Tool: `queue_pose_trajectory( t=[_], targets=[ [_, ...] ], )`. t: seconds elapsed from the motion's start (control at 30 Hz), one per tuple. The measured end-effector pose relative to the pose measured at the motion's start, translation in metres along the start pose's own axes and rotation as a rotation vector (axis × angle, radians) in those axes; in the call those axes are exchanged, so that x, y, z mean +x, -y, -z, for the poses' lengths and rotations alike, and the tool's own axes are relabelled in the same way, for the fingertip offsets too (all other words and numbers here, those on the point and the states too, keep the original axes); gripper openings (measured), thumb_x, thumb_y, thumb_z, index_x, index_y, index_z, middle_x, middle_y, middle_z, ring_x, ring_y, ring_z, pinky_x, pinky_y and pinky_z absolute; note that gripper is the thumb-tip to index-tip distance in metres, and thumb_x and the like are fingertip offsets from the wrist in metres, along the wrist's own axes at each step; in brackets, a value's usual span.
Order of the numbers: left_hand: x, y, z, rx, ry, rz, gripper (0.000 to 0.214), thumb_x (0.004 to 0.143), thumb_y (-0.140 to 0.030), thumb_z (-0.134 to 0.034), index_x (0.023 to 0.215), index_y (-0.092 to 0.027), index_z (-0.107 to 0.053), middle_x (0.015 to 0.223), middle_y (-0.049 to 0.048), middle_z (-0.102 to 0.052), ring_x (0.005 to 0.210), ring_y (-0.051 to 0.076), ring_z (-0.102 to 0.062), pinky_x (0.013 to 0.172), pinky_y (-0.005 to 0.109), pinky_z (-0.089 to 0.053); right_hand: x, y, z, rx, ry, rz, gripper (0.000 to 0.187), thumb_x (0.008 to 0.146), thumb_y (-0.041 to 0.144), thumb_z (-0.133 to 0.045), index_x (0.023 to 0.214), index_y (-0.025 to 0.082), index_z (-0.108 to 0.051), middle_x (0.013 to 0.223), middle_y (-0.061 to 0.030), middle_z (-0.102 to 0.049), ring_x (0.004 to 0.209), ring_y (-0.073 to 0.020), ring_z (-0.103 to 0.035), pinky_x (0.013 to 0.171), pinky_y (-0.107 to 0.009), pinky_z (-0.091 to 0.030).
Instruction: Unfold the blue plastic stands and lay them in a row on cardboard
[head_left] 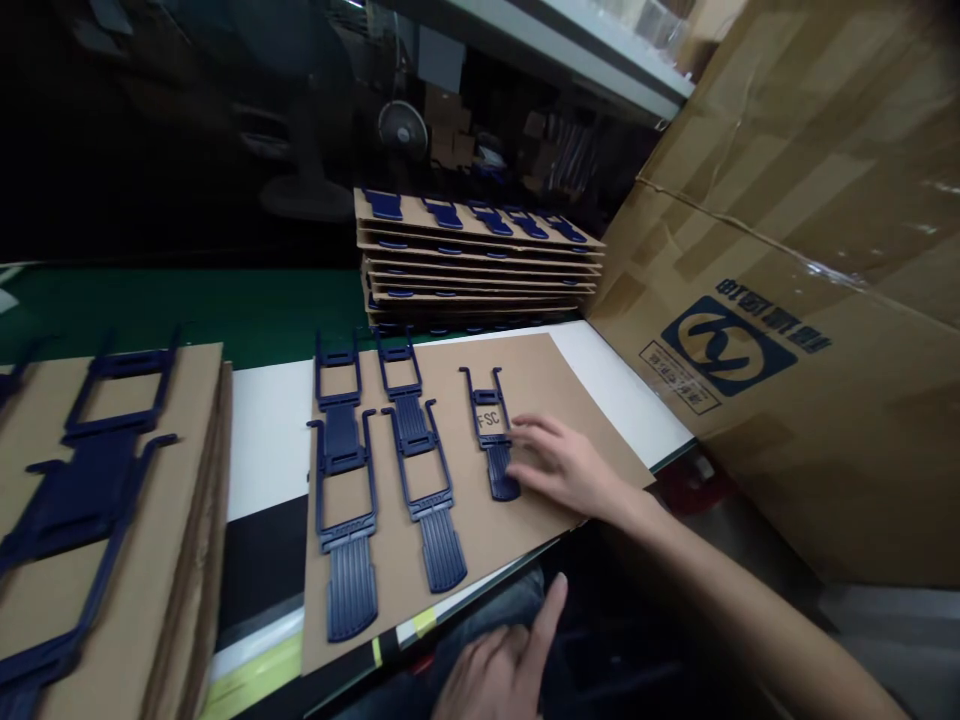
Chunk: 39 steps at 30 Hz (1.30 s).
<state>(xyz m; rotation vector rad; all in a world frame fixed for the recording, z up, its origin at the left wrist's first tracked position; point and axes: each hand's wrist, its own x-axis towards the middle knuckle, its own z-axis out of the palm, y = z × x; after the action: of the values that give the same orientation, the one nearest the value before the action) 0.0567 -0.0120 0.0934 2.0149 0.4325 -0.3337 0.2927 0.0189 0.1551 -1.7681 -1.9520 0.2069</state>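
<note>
My right hand (564, 465) reaches over a cardboard sheet (525, 370), its fingers apart and slightly bent. The fingertips are at the right edge of a dark blue plastic bracket (502, 473) with a ribbed tab and an open frame; whether they touch it I cannot tell. Through that frame, the letters FSC show on the cardboard. More such brackets lie to the left in two columns, including a ribbed one (442, 545) and another (351, 590) near the front edge. Below the table edge, my left hand (499, 670) holds nothing, index finger stretched out, the others curled.
At the left stands a stack of cardboard sheets (187, 520) with larger-looking blue brackets on top. Behind, cardboard layers (480, 270) are piled with brackets between them. A big carton (810, 250) rises at the right. A fan (403, 127) is in the background.
</note>
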Motion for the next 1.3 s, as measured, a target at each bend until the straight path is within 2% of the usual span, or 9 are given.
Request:
queue_pose_trajectory(
  t=[0.1, 0.17, 0.23, 0.33, 0.43, 0.63, 0.77, 1.03, 1.3],
  targets=[
    [0.001, 0.000, 0.008, 0.107, -0.014, 0.089, 0.113, 0.067, 0.002, -0.050, 0.156, -0.027, 0.013, 0.155, 0.0106, -0.043, 0.138, 0.026, -0.049, 0.114, 0.038, -0.041, -0.016, 0.017, -0.001, -0.035, 0.141, 0.004, 0.058, 0.088, 0.056, -0.068, 0.134, 0.021, -0.058, 0.143, -0.0131, -0.052, 0.129, -0.0284, -0.054, 0.107, -0.047, -0.050],
    [0.001, 0.001, 0.008, 0.088, -0.091, 0.116, 0.113, 0.068, 0.000, -0.050, 0.156, -0.025, 0.016, 0.158, 0.0081, -0.038, 0.142, 0.024, -0.043, 0.117, 0.036, -0.038, -0.018, 0.018, -0.006, -0.054, 0.166, 0.018, 0.055, 0.092, 0.054, -0.064, 0.134, 0.020, -0.058, 0.143, -0.0141, -0.052, 0.131, -0.0287, -0.053, 0.109, -0.047, -0.049],
    [0.000, 0.002, 0.008, 0.045, -0.123, 0.155, 0.111, 0.069, -0.003, -0.050, 0.157, -0.027, 0.013, 0.156, 0.0065, -0.041, 0.140, 0.025, -0.046, 0.115, 0.038, -0.039, -0.014, 0.015, -0.010, -0.051, 0.168, 0.035, 0.046, 0.096, 0.047, -0.060, 0.132, 0.017, -0.061, 0.142, -0.0147, -0.053, 0.130, -0.0274, -0.054, 0.109, -0.045, -0.049],
    [-0.003, 0.001, 0.013, 0.028, -0.096, 0.230, 0.107, 0.072, -0.004, -0.049, 0.158, -0.029, 0.009, 0.151, 0.0063, -0.048, 0.133, 0.027, -0.052, 0.110, 0.040, -0.044, -0.002, 0.010, -0.013, -0.038, 0.176, 0.040, 0.040, 0.099, 0.039, -0.057, 0.131, 0.016, -0.062, 0.143, -0.0151, -0.054, 0.131, -0.0273, -0.054, 0.111, -0.043, -0.048],
    [-0.005, -0.002, 0.019, 0.037, -0.076, 0.283, 0.105, 0.074, -0.002, -0.048, 0.156, -0.034, 0.008, 0.157, 0.0025, -0.040, 0.138, 0.025, -0.048, 0.113, 0.038, -0.041, 0.014, 0.007, -0.015, -0.040, 0.187, 0.035, 0.040, 0.099, 0.038, -0.056, 0.132, 0.017, -0.062, 0.144, -0.0139, -0.053, 0.130, -0.0285, -0.055, 0.109, -0.045, -0.050],
    [-0.001, 0.004, 0.019, -0.011, -0.095, 0.281, 0.105, 0.069, -0.003, -0.049, 0.156, -0.038, -0.001, 0.158, 0.0006, -0.039, 0.137, 0.029, -0.050, 0.111, 0.040, -0.043, 0.048, -0.002, -0.024, -0.042, 0.168, 0.041, 0.038, 0.098, 0.038, -0.057, 0.130, 0.018, -0.062, 0.145, -0.0131, -0.053, 0.124, -0.0308, -0.060, 0.105, -0.048, -0.053],
    [0.002, 0.009, 0.016, -0.033, -0.094, 0.269, 0.101, 0.069, -0.007, -0.046, 0.156, -0.033, -0.002, 0.157, 0.0032, -0.039, 0.136, 0.031, -0.050, 0.110, 0.042, -0.044, 0.060, -0.012, -0.030, -0.043, 0.143, 0.057, 0.039, 0.099, 0.039, -0.055, 0.131, 0.017, -0.062, 0.147, -0.0138, -0.052, 0.128, -0.0316, -0.058, 0.107, -0.049, -0.051],
    [0.008, 0.022, 0.003, -0.043, -0.135, 0.257, 0.108, 0.065, -0.002, -0.046, 0.153, -0.042, 0.002, 0.155, -0.0018, -0.042, 0.135, 0.031, -0.051, 0.109, 0.041, -0.046, 0.066, -0.020, -0.034, -0.055, 0.136, 0.069, 0.041, 0.099, 0.036, -0.054, 0.133, 0.015, -0.062, 0.149, -0.0161, -0.051, 0.138, -0.0307, -0.050, 0.114, -0.049, -0.045],
    [0.009, 0.021, 0.006, -0.069, -0.118, 0.270, 0.107, 0.068, -0.002, -0.049, 0.153, -0.042, 0.002, 0.154, -0.0002, -0.045, 0.135, 0.033, -0.051, 0.108, 0.044, -0.046, 0.070, -0.022, -0.037, -0.038, 0.104, 0.063, 0.041, 0.098, 0.038, -0.055, 0.132, 0.017, -0.063, 0.148, -0.0153, -0.052, 0.135, -0.0301, -0.053, 0.113, -0.050, -0.046]
  ],
)
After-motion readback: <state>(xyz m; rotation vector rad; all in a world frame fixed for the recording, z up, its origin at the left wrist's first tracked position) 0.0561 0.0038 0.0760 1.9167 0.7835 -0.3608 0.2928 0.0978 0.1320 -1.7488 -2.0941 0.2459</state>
